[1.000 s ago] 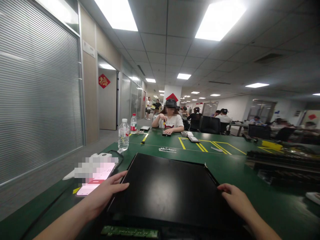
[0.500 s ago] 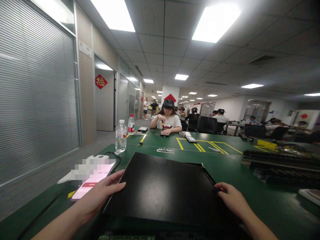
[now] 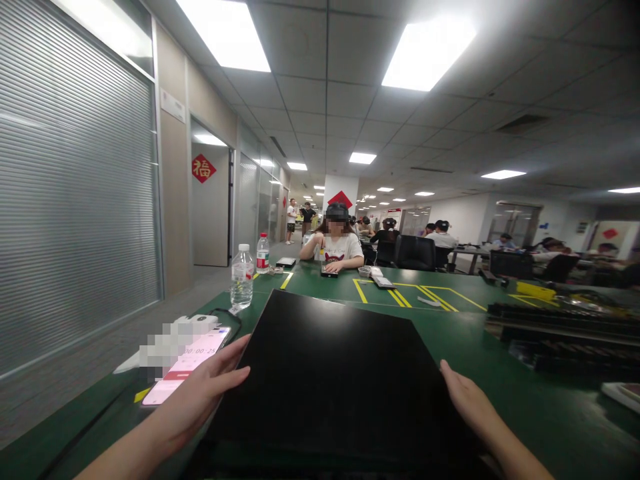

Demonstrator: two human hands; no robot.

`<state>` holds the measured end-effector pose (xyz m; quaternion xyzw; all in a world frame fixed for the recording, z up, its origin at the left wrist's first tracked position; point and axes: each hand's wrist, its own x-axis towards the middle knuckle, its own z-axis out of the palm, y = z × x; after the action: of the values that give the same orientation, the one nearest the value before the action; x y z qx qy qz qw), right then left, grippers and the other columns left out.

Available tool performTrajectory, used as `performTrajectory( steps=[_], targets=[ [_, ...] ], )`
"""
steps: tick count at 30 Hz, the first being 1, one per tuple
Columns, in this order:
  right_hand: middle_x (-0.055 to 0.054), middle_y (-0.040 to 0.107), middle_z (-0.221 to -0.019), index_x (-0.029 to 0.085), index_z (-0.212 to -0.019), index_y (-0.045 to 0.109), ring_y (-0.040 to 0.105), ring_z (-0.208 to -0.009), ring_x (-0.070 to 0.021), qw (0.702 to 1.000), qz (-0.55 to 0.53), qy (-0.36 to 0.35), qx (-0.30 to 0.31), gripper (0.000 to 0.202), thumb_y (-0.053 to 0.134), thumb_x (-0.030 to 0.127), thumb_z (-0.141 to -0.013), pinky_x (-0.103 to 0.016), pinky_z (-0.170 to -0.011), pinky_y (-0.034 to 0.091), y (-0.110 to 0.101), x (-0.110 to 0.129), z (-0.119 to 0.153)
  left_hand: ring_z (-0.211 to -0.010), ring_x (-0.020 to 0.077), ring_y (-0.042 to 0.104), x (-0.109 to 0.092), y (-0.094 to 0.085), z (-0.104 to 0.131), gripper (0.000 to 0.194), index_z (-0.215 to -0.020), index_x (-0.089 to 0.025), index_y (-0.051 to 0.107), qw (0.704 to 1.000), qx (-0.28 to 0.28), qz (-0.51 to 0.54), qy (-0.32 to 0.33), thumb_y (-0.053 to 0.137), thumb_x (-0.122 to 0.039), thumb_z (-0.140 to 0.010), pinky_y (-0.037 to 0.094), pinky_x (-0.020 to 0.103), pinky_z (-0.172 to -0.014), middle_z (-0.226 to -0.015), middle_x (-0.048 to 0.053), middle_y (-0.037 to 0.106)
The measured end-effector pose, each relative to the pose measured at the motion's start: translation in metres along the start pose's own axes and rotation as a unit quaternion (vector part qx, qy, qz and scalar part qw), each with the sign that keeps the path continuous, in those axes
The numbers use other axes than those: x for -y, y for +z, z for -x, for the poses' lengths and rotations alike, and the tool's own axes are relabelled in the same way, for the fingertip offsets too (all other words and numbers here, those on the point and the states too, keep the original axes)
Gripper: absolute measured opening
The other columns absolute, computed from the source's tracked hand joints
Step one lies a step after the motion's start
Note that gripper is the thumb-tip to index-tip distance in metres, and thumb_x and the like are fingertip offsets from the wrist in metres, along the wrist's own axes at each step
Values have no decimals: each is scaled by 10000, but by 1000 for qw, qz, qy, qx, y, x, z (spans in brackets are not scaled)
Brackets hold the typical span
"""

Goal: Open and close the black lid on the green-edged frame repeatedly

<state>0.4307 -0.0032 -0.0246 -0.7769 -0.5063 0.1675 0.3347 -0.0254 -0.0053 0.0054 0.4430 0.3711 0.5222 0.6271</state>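
Observation:
A flat black metal cover (image 3: 330, 373) fills the space between my hands, low in the view above the green table. My left hand (image 3: 215, 380) grips its left edge, thumb at the upper face and fingers partly hidden behind the edge. At the right edge my right hand (image 3: 467, 397) bears on the side of the cover, its thumb pointing forward and the other fingers mostly hidden. What lies beneath the cover is hidden and dark.
Beside my left forearm lie a lit phone (image 3: 187, 367) and a dark cable. Two water bottles (image 3: 243, 277) stand farther back. Dark metal parts (image 3: 550, 327) are stacked at right. A person (image 3: 337, 243) works across the green table (image 3: 310, 288), which bears yellow tape outlines.
The cover's far right corner has come over the thin-walled dark frame that showed beneath it. The circuit board at the bottom is now hidden. My right hand's fingers have moved out of sight.

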Motion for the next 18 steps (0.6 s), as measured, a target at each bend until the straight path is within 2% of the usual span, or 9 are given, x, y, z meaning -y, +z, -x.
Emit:
performTrajectory(
  steps=[4,8,11,14,18],
  targets=[
    [-141,663,-1043,120,-964,683,593,-1008,-260,997,-58,52,29,653,261,587,-790,-349,-845,434,-6,3,2,-1239,285,423,-3,1,3,606,-1283,-213,471,1000,4,-4,6,671,-234,-711,343,402,-1034,-1348,72,493],
    [-117,704,-881,142,-855,699,636,-889,-268,983,-172,42,47,577,346,586,-752,-364,-767,476,-9,7,4,-1228,286,438,-14,2,8,577,-1275,-248,476,998,-55,-39,-2,641,-292,-724,384,399,-999,-1359,36,483],
    [-94,708,-875,166,-860,700,633,-903,-273,940,-328,25,89,492,426,552,-728,-372,-784,487,-11,19,9,-1202,273,473,-22,0,10,530,-1263,-294,483,993,-104,-58,2,593,-328,-746,397,397,-985,-1362,-6,480],
    [-76,709,-885,190,-881,697,620,-951,-273,886,-449,22,119,428,479,517,-712,-380,-834,482,-14,34,18,-1165,260,513,-25,-1,10,501,-1273,-321,467,994,-87,-58,12,532,-358,-778,408,397,-971,-1323,-22,523],
    [-47,706,-922,217,-880,693,593,-1011,-268,871,-486,19,64,387,547,498,-658,-382,-878,473,-22,47,34,-1189,271,488,-24,0,10,480,-1238,-315,504,994,-93,-47,6,561,-350,-763,400,398,-979,-1311,-25,534]
  ],
)
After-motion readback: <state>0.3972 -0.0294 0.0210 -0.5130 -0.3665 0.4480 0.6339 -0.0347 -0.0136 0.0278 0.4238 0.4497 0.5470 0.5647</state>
